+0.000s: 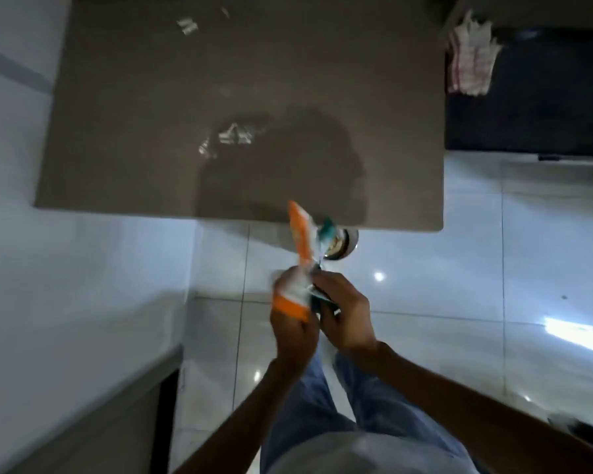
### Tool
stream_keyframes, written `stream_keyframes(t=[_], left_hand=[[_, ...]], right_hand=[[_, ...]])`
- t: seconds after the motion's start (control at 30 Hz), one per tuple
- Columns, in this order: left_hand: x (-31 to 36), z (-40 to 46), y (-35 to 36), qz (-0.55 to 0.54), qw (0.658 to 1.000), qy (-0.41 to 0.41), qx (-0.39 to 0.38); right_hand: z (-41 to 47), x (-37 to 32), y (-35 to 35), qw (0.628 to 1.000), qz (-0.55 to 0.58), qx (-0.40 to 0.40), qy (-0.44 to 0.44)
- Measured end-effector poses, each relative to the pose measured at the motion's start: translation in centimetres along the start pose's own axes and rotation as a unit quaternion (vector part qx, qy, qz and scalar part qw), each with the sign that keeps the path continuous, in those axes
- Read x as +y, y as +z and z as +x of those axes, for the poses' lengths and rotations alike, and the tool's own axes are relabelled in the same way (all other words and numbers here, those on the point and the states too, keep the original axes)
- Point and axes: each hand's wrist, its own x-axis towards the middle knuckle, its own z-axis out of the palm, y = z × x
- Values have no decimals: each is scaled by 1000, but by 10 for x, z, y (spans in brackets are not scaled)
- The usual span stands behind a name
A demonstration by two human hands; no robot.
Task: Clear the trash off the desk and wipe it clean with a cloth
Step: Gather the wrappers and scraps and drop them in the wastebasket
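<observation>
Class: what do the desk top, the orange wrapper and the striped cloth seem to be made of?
Grey-brown desk top: probably smooth laminate; faint sheen, shadow shows clearly.
Orange-and-white wrapper: thin plastic film, apparently; it crumples in the hands.
Pink-striped white cloth: woven fabric; soft folds, frayed edge.

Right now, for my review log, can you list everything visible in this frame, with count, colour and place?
desk: one, grey-brown top, upper middle of the view.
clear wrapper scraps: one crumpled cluster, shiny and transparent, near the desk's centre.
small white scraps: one small cluster, far side of the desk.
cloth: one, white with reddish stripes, hanging off a ledge right of the desk.
orange-and-white wrapper: one, with a teal scrap beside it, held above the floor just in front of the desk's near edge.
floor: glossy white tiles, below and around the desk.
left hand: grips the wrapper's lower end.
right hand: closed on the wrappers beside the left hand.
</observation>
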Motion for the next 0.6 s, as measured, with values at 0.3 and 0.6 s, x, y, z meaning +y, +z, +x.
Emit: stream_keyframes(t=[0.3,0.6], left_hand=[[-203,56,154,110,946,-243,-187],[-344,152,280,-104,817,-528,-206]], right_hand=[[117,218,59,957,-57,-8,285],[259,378,120,861,140,-43,487]])
